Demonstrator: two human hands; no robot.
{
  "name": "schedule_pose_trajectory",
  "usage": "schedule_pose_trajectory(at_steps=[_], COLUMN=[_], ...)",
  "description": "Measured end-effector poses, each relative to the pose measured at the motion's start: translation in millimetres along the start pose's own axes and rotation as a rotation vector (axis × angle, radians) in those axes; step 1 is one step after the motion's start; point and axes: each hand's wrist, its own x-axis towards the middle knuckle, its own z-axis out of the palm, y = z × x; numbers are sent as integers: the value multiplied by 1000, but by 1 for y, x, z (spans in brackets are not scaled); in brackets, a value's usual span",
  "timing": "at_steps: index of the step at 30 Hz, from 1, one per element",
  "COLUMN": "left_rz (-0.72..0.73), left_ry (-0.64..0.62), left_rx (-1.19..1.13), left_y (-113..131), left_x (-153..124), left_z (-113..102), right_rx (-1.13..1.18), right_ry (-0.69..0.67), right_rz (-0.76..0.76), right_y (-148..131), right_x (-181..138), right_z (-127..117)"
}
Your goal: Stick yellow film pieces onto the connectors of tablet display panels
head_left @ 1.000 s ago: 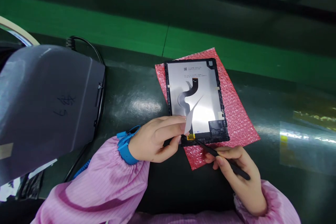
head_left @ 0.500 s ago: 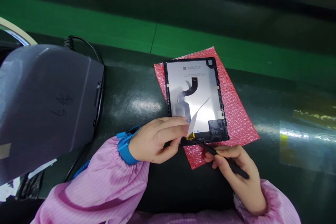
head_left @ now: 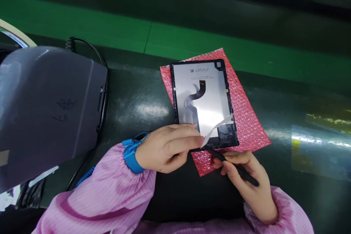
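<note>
A tablet screen panel [head_left: 214, 97] in a black frame lies back side up, with a silver backing. Down its middle runs a dark, curved flex cable [head_left: 194, 98]. My left hand [head_left: 168, 148], wearing a blue wrist strap [head_left: 133, 156], rests over the panel's lower left edge. Its thumb and forefinger are closed on a thin white strip [head_left: 218, 127] that slants up to the right. In my right hand [head_left: 248, 175] is a pair of black tweezers [head_left: 236, 168], gripped near the middle. Their tip meets the panel's bottom edge, close to my left fingertips.
Beneath the panel is a pink bubble-wrap sheet [head_left: 248, 126] on the dark green table [head_left: 137, 95]. A large grey machine housing [head_left: 52, 109] stands on the left, with a black cable [head_left: 106, 91] along it. Clear plastic pieces [head_left: 318, 153] lie at right.
The white strip has swung down to the right, now leaning over the panel's lower right part. My left fingertips have shifted slightly right. The tweezers have barely moved.
</note>
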Motion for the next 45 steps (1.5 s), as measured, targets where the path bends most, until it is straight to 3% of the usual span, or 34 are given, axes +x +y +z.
schedule_pose_trajectory(at_steps=[4, 8, 11, 14, 17, 21, 26, 32, 37, 40, 43, 45], left_rz=[52, 57, 1, -66, -94, -105, -56, -49, -73, -125, -188, -230], left_ry=[-55, -53, -25, 91, 221, 198, 167, 217, 201, 213, 331, 428], left_rx=[128, 175, 57, -52, -1, 1, -38, -124, -152, -134, -85, -38], left_y=[2, 3, 2, 1, 0, 1, 2, 2, 5, 3, -4, -7], left_x=[2, 3, 4, 5, 6, 7, 5, 3, 2, 1, 0, -1], left_z=[0, 3, 2, -3, -11, -14, -12, -11, -10, -10, -10, -10], right_rx=[-8, 97, 238, 279, 213, 169, 323, 354, 268, 266, 293, 272], right_ry=[12, 182, 276, 250, 186, 23, -97, -188, -184, -78, 53, 38], right_rz=[4, 37, -27, -153, -205, -220, -125, 35, 18, -85, -163, -114], right_y=[-2, -6, -5, -5, -16, -48, -80, -81, -84, -89, -84, -72], right_x=[0, 2, 2, 5, 20, 59, 100, 117, 120, 125, 131, 133], right_z=[1, 3, 2, -4, -11, -9, 11, 16, 12, 12, 17, 24])
